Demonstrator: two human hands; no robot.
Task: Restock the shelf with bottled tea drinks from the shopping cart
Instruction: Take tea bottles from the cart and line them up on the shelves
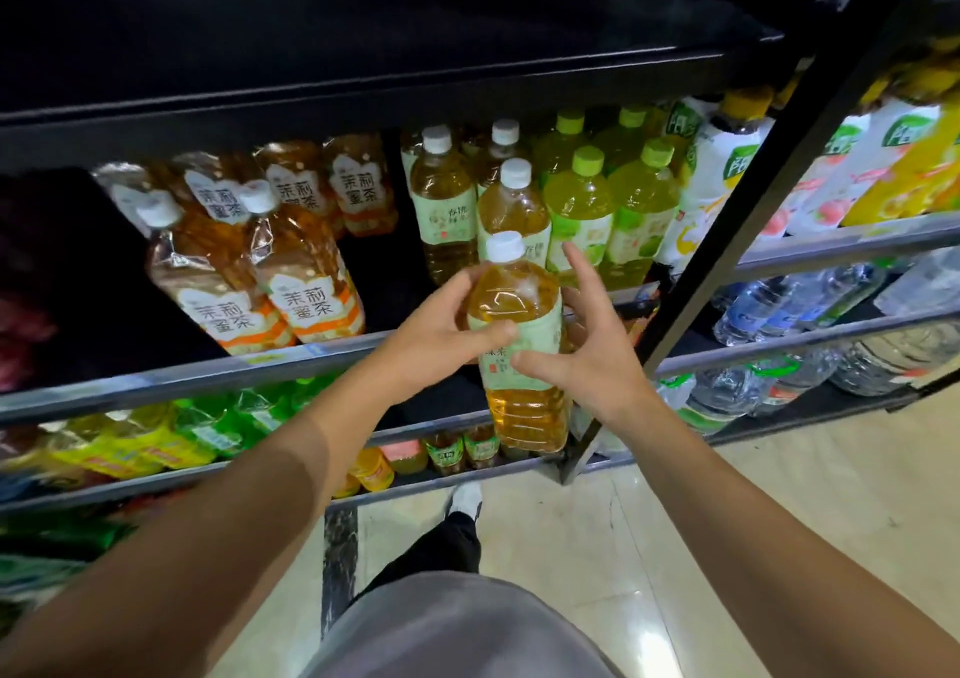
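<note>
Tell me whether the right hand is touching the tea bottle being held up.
Touching. The head view shows the right hand with its thumb laid on the label of the tea bottle and its palm against the side, though its upper fingers are spread clear.

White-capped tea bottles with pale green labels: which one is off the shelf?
The bottle held between the left hand and right hand, in front of the shelf rail. Its three matching bottles stand upright on the shelf behind.

Dim upper shelf (363, 28), glare on floor (639, 625), blurred, warped edges
</note>
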